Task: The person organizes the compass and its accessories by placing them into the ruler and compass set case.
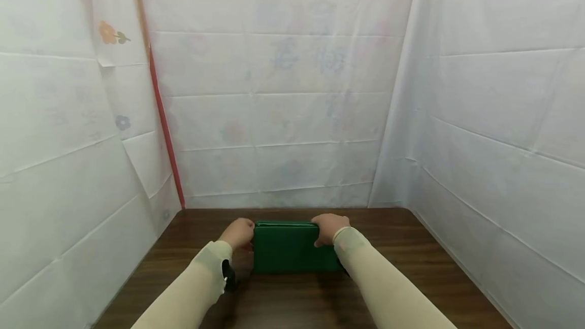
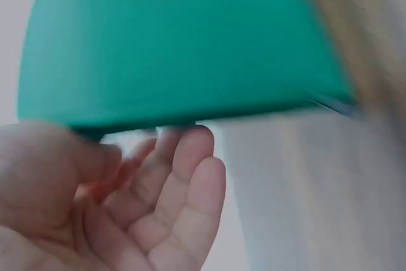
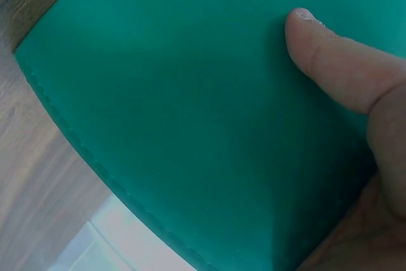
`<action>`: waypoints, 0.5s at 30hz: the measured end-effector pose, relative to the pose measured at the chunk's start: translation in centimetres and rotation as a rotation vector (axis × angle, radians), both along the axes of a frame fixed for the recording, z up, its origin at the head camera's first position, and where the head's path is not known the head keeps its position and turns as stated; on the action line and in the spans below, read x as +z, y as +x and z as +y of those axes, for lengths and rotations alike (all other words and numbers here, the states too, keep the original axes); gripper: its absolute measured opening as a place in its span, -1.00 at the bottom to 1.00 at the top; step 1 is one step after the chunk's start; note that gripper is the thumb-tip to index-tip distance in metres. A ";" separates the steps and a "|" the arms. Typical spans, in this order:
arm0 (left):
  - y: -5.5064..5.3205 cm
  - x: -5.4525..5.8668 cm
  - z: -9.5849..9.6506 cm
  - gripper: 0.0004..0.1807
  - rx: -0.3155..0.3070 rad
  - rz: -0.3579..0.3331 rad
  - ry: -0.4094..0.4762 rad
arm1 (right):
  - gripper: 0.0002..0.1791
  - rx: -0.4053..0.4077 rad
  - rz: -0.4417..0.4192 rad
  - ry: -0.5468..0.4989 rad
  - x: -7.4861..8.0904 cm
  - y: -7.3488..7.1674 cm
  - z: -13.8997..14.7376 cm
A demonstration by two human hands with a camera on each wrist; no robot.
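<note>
A flat green case [image 1: 292,248] with stitched edges, like a folder or book cover, stands upright on its long edge on the brown table. Along its top, more than one layer shows. My right hand [image 1: 330,227] grips the upper right corner, its thumb [image 3: 336,61] lying on the front face; the other fingers are hidden behind. At the left edge is my left hand [image 1: 239,233]. In the left wrist view its loosely bent fingers [image 2: 196,163] touch that edge, with the thumb apart from them beside one corner. That view is blurred.
The brown wooden table [image 1: 201,268] has white sheeting [image 1: 274,121] hung behind it and on both sides. A red strip [image 1: 165,131] runs down the back left corner. Something black [image 1: 228,274] sits at the left cuff.
</note>
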State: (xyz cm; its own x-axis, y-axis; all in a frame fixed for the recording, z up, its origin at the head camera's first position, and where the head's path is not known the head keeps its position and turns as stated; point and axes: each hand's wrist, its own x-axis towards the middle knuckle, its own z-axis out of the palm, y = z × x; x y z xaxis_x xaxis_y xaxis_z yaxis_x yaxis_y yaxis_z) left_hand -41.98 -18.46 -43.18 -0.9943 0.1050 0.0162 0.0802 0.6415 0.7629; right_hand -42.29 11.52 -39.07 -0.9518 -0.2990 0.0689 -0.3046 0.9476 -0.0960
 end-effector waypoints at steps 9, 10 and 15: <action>4.1 4.5 1.5 -0.41 -0.122 0.017 -0.109 | -0.43 0.064 -0.095 -0.080 0.0 3.0 1.6; 4.5 4.6 1.6 -0.47 -0.132 0.022 -0.127 | -0.41 0.070 -0.113 -0.100 0.2 3.6 2.1; 6.0 4.0 1.5 -0.58 -0.152 0.027 -0.132 | -0.62 0.095 -0.110 -0.221 0.0 6.0 4.5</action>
State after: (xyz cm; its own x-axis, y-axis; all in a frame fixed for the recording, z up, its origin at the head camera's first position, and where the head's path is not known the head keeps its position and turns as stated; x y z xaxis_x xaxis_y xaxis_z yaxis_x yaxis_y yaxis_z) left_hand -36.01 -16.99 -39.14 -0.9663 0.2566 0.0188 0.2028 0.7150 0.6690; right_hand -36.30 16.04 -39.02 -0.9253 -0.3771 0.0396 -0.3679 0.8675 -0.3347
